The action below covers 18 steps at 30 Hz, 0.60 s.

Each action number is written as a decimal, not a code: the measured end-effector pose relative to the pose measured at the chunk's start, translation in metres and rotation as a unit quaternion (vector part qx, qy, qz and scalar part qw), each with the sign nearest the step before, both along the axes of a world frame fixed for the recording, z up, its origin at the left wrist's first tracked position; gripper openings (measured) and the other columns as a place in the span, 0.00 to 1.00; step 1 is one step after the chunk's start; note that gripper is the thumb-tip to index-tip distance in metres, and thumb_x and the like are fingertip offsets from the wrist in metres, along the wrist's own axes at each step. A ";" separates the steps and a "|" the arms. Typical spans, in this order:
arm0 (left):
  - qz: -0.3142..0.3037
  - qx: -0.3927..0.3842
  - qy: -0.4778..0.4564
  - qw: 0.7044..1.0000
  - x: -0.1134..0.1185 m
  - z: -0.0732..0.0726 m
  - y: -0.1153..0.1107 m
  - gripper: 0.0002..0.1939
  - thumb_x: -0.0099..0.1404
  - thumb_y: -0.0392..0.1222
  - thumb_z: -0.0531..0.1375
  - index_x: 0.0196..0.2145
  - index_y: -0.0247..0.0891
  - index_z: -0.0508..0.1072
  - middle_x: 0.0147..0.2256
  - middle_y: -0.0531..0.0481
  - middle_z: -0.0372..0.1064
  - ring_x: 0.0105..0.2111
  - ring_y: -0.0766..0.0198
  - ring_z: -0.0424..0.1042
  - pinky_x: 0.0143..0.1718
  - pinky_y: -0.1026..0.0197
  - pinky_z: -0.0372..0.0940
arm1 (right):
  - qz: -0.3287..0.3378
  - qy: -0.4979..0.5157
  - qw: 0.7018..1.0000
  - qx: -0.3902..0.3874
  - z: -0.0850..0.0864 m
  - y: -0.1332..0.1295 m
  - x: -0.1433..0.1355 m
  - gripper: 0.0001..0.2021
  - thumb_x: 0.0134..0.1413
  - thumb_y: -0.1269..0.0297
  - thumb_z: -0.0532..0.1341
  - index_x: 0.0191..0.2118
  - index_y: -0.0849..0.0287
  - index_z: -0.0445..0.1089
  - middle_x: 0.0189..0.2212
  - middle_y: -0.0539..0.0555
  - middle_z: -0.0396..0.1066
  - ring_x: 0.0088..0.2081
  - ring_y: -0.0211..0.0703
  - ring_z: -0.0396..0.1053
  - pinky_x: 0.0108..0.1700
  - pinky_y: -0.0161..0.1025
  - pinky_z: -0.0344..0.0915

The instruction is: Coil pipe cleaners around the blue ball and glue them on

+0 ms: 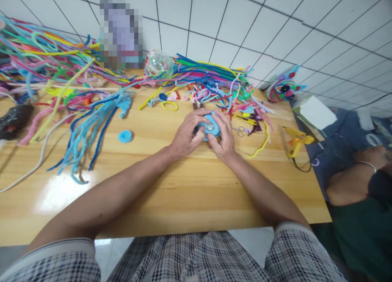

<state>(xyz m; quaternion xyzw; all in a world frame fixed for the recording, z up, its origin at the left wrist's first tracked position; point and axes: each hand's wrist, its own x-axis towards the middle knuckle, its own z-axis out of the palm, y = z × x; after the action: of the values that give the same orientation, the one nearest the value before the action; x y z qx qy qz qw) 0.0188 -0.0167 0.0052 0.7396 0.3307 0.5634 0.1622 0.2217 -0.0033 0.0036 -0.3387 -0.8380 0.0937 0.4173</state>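
Along the far left, a heap of multicoloured fuzzy stems [55, 65], spread against the tiled wall [177, 12]. Nearer, at the left edge, a black object [15, 121], too cut off to name. Nearer again, a white cord [45, 143], curving across the wooden table [171, 216]. To the right, a bunch of light-blue and dark-blue stems [81, 135], loose ends toward the near side, with a light-blue fan shape [124, 105] by the far end. Beyond, an upright panel [121, 32], blurred out. Just right of the bunch, a small light-blue disc [125, 136], lying flat. Farther back, a clear ball [159, 64], close beside more stems.

At the middle, the left hand [185, 135], fingers curled narrowly onto a light-blue coil [211, 126]; held between both hands, in the air or on the table hard to tell. On the other side, the right hand [223, 137], closed round the coil's right edge, thumb at the near side.

Just right, small scissors [239, 131] and a yellow cutter [245, 118]. Farther right, a colourful figure [283, 88] at the back, a yellow glue gun [295, 141] nearer, then a white box-like thing [317, 112]. At the right edge, another person's arm [346, 188], above dark green clothing [361, 233].
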 end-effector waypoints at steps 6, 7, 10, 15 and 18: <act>0.000 -0.006 0.005 1.000 -0.001 0.001 -0.001 0.09 0.80 0.39 0.54 0.54 0.43 0.71 0.63 0.39 0.74 0.68 0.53 0.72 0.70 0.41 0.68 | 0.004 0.003 1.000 0.006 0.001 -0.001 0.000 0.31 0.77 0.51 0.56 0.79 0.46 0.56 0.75 0.61 0.62 0.75 0.63 0.62 0.75 0.68 0.63; 0.003 -0.005 0.006 1.000 -0.001 0.001 0.000 0.09 0.80 0.39 0.54 0.53 0.43 0.71 0.63 0.39 0.74 0.68 0.53 0.72 0.70 0.41 0.68 | 0.005 0.003 1.000 0.008 0.001 -0.001 0.000 0.31 0.77 0.51 0.56 0.79 0.46 0.56 0.75 0.62 0.62 0.75 0.63 0.62 0.75 0.68 0.64; 0.012 -0.006 0.013 1.000 0.000 0.000 0.000 0.09 0.80 0.40 0.54 0.53 0.43 0.71 0.62 0.39 0.75 0.67 0.53 0.72 0.70 0.41 0.69 | 0.006 0.005 1.000 0.010 0.001 0.000 -0.001 0.31 0.77 0.51 0.56 0.79 0.46 0.56 0.75 0.62 0.63 0.75 0.63 0.62 0.75 0.68 0.64; 0.011 0.009 0.003 1.000 0.001 -0.002 0.001 0.09 0.81 0.40 0.53 0.53 0.43 0.71 0.62 0.39 0.75 0.67 0.53 0.73 0.70 0.40 0.69 | 0.006 0.008 1.000 0.014 0.002 -0.001 -0.002 0.31 0.77 0.52 0.56 0.79 0.46 0.56 0.74 0.62 0.63 0.75 0.62 0.63 0.75 0.67 0.64; 0.009 0.008 -0.001 1.000 0.001 -0.002 0.001 0.10 0.81 0.41 0.53 0.54 0.42 0.72 0.61 0.40 0.75 0.67 0.54 0.72 0.70 0.41 0.69 | 0.003 0.000 1.000 0.013 0.002 -0.001 -0.001 0.31 0.76 0.52 0.56 0.79 0.46 0.55 0.74 0.62 0.63 0.75 0.62 0.63 0.75 0.68 0.64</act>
<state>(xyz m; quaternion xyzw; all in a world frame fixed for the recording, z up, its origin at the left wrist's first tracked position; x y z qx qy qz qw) 0.0200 -0.0159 0.0035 0.7372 0.3325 0.5684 0.1512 0.2202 -0.0039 0.0056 -0.3307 -0.8404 0.0845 0.4209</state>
